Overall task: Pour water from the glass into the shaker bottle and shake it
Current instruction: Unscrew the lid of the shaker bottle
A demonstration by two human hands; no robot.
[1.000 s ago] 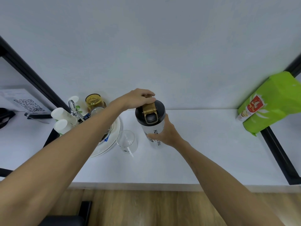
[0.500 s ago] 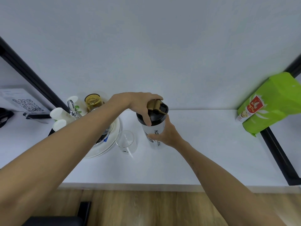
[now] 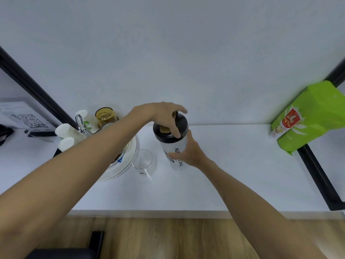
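Shaker bottle (image 3: pixel 175 152) upright on white counter (image 3: pixel 233 165), near the back wall, just right of the drinking glass (image 3: pixel 143 162). White body with black letters, black lid (image 3: pixel 183 126) on top with a gold flip cap (image 3: pixel 165 129). Can't tell what is inside. Left hand (image 3: pixel 164 116) curled over the lid from above, fingers wrapped around its edge, thumb (image 3: pixel 175 130) pressing on the front. Right hand (image 3: pixel 190 152) wrapped tight around the bottle's middle, holding it steady. Glass clear and upright, looks empty, touching nothing but the counter. Left of it, stacked white plates (image 3: pixel 121 165), partly hidden under the left arm. Behind those, an amber glass jar (image 3: pixel 105 116), white paper cups (image 3: pixel 65 130) lying on their sides, and a shiny metal handle (image 3: pixel 80 124). Far right, a green food bag (image 3: pixel 308 116) leaning on a black frame. QR code card (image 3: pixel 29 121) far left.
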